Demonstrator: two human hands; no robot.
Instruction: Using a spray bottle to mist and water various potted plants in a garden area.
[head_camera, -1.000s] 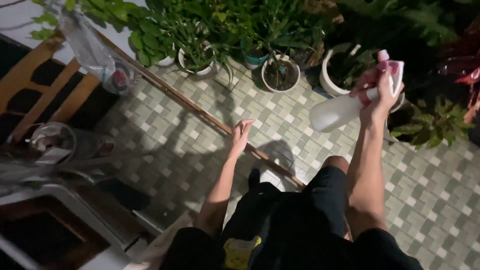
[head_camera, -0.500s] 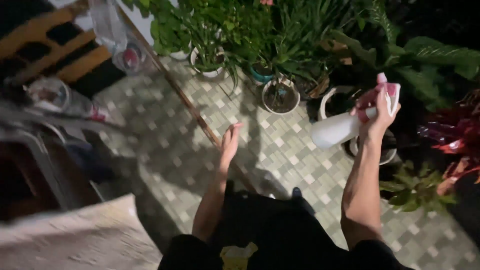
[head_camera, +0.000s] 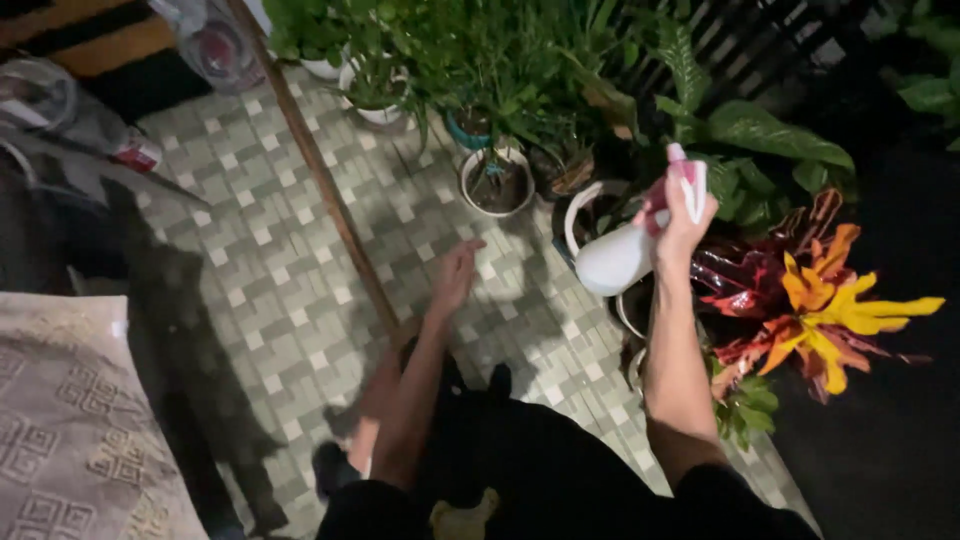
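The right hand (head_camera: 682, 215) is closed around the pink trigger head of a white spray bottle (head_camera: 615, 260), right of the frame's centre. The bottle tilts, its round body pointing down and left, its nozzle toward the plants above. Just behind the bottle stands a large white pot (head_camera: 578, 212), dark inside. To the right of the wrist spreads a croton (head_camera: 815, 300) with red, orange and yellow leaves, and above it lie broad dark green leaves (head_camera: 765, 130).

The left hand (head_camera: 455, 275) hangs open and empty near the middle of the frame, fingers loosely extended over the green-and-pale tiled floor (head_camera: 250, 250). Just left of it a long wooden pole (head_camera: 320, 175) runs diagonally from the top edge down toward the person's legs. Above the hand sits a small white pot (head_camera: 497, 182) holding soil and a thin plant, with more potted greenery (head_camera: 450, 50) along the top. At the lower left lies a patterned beige mat (head_camera: 70, 420).
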